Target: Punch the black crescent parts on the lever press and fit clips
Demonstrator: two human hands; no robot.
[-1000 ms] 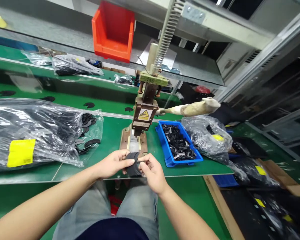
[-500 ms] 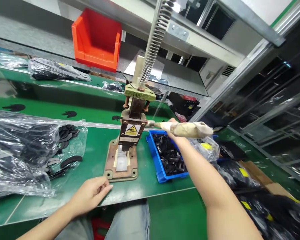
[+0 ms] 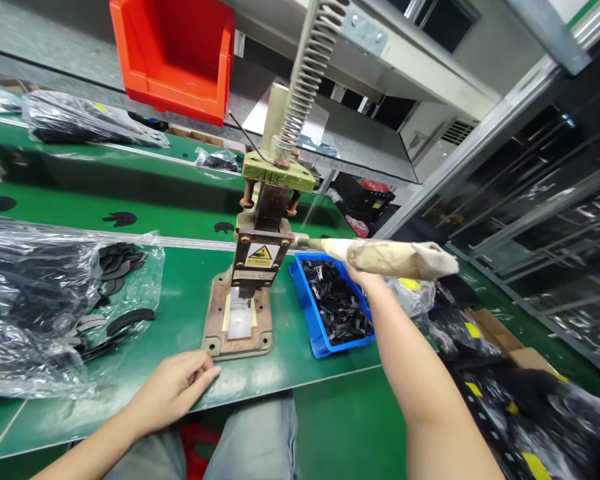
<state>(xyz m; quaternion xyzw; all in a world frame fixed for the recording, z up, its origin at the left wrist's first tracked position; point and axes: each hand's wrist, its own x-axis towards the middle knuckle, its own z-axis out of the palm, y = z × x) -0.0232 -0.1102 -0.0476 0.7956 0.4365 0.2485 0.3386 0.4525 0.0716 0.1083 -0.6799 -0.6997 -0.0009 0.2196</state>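
My left hand point(image 3: 180, 388) rests at the table's front edge, fingers curled in and thumb stretched alongside; nothing shows in it. Just beyond it stands a hand press point(image 3: 261, 257) with a warning label, its ram over a pale block point(image 3: 240, 319) on the base plate point(image 3: 215, 327). The press's cloth-wrapped lever point(image 3: 390, 258) sticks out to the right. My right hand point(image 3: 357, 275) is at the far right side of a blue bin point(image 3: 307, 308), mostly hidden behind that lever, so its fingers do not show. Small black parts point(image 3: 335, 303) fill the bin.
A clear plastic bag point(image 3: 35, 313) with black curved pieces point(image 3: 130, 321) covers the table's left. Flat black pieces point(image 3: 120, 219) lie on the green surface behind. An orange bin point(image 3: 175, 90) sits on the shelf above. Bagged black goods point(image 3: 465, 333) are at the right.
The view has shifted slightly, with the shelf bin now larger. My right fingertips, seen past the lever before, are now hidden behind it. My left hand stays by the press base.
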